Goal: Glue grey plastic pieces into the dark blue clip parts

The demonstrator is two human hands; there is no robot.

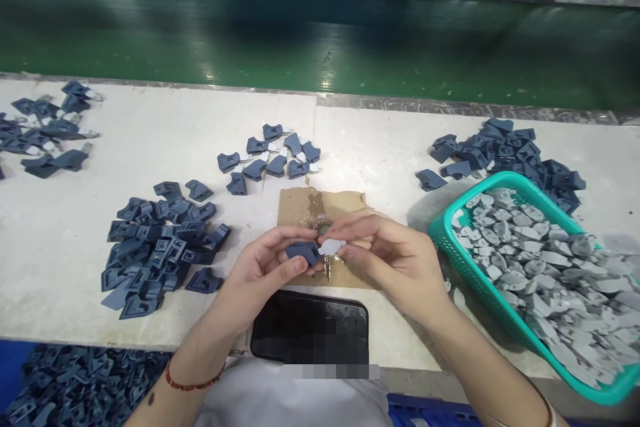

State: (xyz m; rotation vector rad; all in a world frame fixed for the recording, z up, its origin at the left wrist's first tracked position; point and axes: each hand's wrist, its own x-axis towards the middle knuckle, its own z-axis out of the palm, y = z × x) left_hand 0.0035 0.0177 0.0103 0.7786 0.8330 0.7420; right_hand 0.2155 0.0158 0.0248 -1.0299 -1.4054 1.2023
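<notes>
My left hand [273,259] is closed on a dark blue plastic part [303,253], gripped between thumb and fingers. Between the thumb and fingers of my right hand [387,255] is a light grey plastic piece [332,247], its narrow end meeting the blue part's right side. How far the two fit together I cannot tell. Both hands are above a piece of brown cardboard [295,208] with a wet, shiny patch. A small round thing behind the fingers is partly hidden. Just below the hands lies a black phone [310,328].
A green basket [493,310] of grey pieces stands at right. Loose blue parts lie in a left pile [155,247] and a right pile [505,150]. Blue parts with pale pieces attached [267,157] lie behind the cardboard and at far left. A green belt [320,40] runs beyond the table.
</notes>
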